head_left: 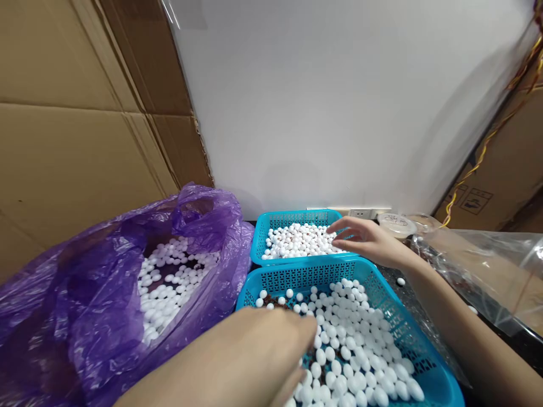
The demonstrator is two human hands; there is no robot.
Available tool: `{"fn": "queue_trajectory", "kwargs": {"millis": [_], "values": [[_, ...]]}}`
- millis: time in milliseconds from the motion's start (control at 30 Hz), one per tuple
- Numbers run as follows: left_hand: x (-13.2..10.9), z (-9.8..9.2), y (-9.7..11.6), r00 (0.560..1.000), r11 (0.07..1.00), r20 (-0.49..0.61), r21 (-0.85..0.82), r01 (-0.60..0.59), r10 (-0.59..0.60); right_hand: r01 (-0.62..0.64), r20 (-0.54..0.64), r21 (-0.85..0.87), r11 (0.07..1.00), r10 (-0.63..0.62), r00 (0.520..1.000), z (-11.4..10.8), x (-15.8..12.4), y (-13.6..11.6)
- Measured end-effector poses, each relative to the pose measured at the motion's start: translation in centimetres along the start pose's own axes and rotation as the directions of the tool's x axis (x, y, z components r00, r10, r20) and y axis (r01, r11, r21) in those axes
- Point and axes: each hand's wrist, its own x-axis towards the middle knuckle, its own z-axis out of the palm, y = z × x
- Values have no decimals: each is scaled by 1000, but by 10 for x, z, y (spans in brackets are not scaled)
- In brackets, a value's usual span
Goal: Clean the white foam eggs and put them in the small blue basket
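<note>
My left hand (275, 345) reaches into the near blue plastic basket (305, 272) from the bottom of the view, its fingers bunched down among white oval beads (356, 350) mixed with brown bits (272, 302). Whether it holds anything is hidden. My right hand (365, 240) hangs with fingers apart at the edge of the far blue basket (292, 218), its fingertips at that basket's pile of white beads (297, 240). To the left lies a purple plastic bag (97, 282) holding more white beads (163, 288).
A crumpled clear plastic bag (479, 271) lies on the dark tabletop (392, 274) at right, with a stray bead (400, 281) near the basket. A lidded round tub (396, 225) stands behind my right hand. Cardboard sheets (72, 158) and a white wall (339, 102) close off the back.
</note>
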Motion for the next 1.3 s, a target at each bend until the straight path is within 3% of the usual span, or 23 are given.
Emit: {"fn": "queue_trajectory", "kwargs": {"millis": [67,167,300,500,700,900,1100,1300], "values": [[29,-9,7,992,988,106,147,53,-69,74,170,-103,992,-56,984,7,-7,-14],[66,-7,6,963,937,178,321,136,-201,168,412,-247,954,-53,910,25,-12,-23],[87,8,-7,941,920,224,355,166,-255,171,504,-317,933,13,864,49,-10,-13],[89,16,-20,901,941,340,295,169,-268,121,584,-342,932,110,804,57,-7,-1],[96,17,-26,905,951,355,276,137,-234,54,608,-395,917,216,764,48,-11,-4],[101,25,-27,927,983,362,180,32,-97,-8,597,-522,853,371,711,37,-15,-9],[105,33,-32,941,987,338,149,-64,10,79,568,-431,899,202,797,48,-15,-6],[107,38,-40,936,992,351,109,-65,23,25,635,-355,934,222,740,60,-9,0]]}}
